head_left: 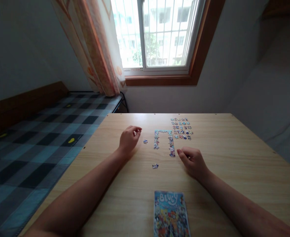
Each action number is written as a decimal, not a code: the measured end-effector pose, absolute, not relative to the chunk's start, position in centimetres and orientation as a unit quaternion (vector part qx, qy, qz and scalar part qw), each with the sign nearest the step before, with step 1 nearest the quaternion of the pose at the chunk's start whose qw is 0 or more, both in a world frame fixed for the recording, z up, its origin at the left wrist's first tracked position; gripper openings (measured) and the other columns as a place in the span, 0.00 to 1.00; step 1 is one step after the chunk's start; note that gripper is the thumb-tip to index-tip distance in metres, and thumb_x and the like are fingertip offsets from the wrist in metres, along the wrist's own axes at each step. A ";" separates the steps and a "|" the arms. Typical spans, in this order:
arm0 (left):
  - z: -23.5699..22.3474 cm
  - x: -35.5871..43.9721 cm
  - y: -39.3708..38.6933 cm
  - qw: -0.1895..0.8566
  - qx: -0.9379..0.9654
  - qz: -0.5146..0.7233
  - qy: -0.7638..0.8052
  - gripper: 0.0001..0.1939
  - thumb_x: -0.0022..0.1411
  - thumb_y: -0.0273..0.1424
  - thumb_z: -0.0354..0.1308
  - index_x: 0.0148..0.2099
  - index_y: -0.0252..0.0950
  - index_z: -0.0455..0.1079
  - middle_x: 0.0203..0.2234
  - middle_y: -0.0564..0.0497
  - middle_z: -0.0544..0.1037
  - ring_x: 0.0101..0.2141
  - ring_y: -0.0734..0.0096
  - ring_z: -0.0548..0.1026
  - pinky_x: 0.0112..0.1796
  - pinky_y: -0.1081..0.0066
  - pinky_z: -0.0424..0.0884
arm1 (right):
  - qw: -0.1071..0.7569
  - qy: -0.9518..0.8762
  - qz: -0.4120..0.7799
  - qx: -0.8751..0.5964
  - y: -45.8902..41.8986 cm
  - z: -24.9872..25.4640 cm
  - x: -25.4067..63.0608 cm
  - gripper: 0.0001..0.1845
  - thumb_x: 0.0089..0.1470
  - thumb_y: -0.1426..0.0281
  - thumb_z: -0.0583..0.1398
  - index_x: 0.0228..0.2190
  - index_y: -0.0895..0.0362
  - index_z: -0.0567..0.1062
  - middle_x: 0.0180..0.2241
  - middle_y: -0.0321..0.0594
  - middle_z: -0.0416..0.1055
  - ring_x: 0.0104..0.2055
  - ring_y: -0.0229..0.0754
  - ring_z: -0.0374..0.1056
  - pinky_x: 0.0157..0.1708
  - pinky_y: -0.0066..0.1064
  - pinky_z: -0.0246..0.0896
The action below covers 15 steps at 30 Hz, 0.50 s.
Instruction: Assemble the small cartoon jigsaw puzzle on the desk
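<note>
Five-sided no longer, a partial jigsaw border [172, 144] lies on the table, joined along its top and both sides. To its left, my left hand [130, 138] hovers or rests with fingers curled into a pinch; whatever is between the fingertips, if anything, is too small to make out. One loose puzzle piece [145, 142] lies just right of that hand. My right hand [191, 160] rests as a loose fist near the border's lower right end, nothing showing in it. Below the border lies a small group of puzzle pieces [155, 166].
Several loose pieces [181, 128] are spread in rows at the table's upper right. A Bluey picture sheet or box [171, 214] lies near me on the wooden table [233, 158]. A bed [61, 131] stands left, a window [164, 36] and curtain [95, 46] ahead.
</note>
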<state>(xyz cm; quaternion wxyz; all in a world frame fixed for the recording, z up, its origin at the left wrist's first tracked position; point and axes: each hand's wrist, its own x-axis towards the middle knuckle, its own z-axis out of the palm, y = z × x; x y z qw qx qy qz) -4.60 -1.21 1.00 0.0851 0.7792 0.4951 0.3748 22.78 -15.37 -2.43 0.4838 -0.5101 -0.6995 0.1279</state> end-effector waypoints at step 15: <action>2.6 -3.4 -3.9 -0.003 0.866 0.078 0.494 0.13 0.67 0.40 0.57 0.40 0.39 0.80 0.43 0.48 0.82 0.38 0.62 0.78 0.35 0.68 0.68 | 0.493 -0.698 0.128 -0.503 -15.3 -2.2 22.8 0.27 0.65 0.64 0.55 0.17 0.54 0.52 0.17 0.30 0.49 0.20 0.34 0.48 0.24 0.31 0.43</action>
